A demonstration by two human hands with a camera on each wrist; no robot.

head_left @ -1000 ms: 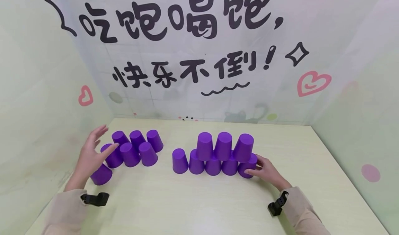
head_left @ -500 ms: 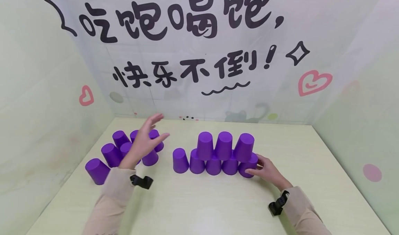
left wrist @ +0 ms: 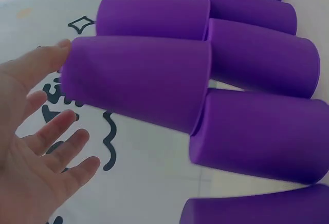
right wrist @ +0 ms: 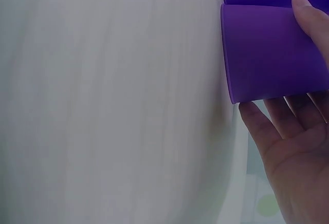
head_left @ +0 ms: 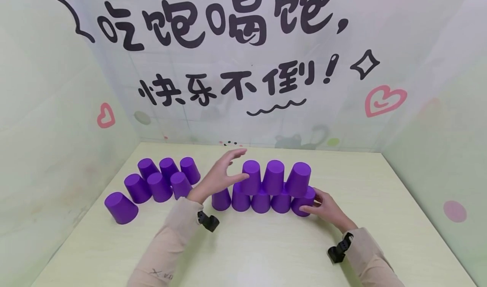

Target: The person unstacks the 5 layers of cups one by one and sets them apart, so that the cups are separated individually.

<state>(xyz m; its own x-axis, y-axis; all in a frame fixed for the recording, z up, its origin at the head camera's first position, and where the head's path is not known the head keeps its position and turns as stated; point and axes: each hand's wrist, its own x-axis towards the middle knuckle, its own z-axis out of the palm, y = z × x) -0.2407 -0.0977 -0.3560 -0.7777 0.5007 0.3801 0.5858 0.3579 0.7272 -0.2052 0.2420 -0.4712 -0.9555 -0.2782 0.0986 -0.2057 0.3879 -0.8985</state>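
Observation:
Upside-down purple cups form a two-level stack. Three stand on top, the leftmost upper cup [head_left: 251, 178] among them, above a bottom row of several. My left hand [head_left: 218, 175] is beside that upper cup, fingers spread and rather straight. In the left wrist view its thumb overlaps the cup's narrow end [left wrist: 133, 80]; I cannot tell whether they touch. My right hand [head_left: 329, 211] holds the rightmost bottom cup [head_left: 303, 202], thumb in front and fingers on the outer side, as the right wrist view shows on the same cup [right wrist: 272, 54].
The leftmost bottom cup [head_left: 221, 200] has no cup above it and is partly behind my left hand. Several more upside-down cups stand at the left, one of them [head_left: 121, 208] nearer the front. A printed cloth wall [head_left: 228, 122] rises behind the table [head_left: 266, 249].
My left hand has moved right, from above the left group of cups to the upper left cup of the stack. The right hand stays on its cup.

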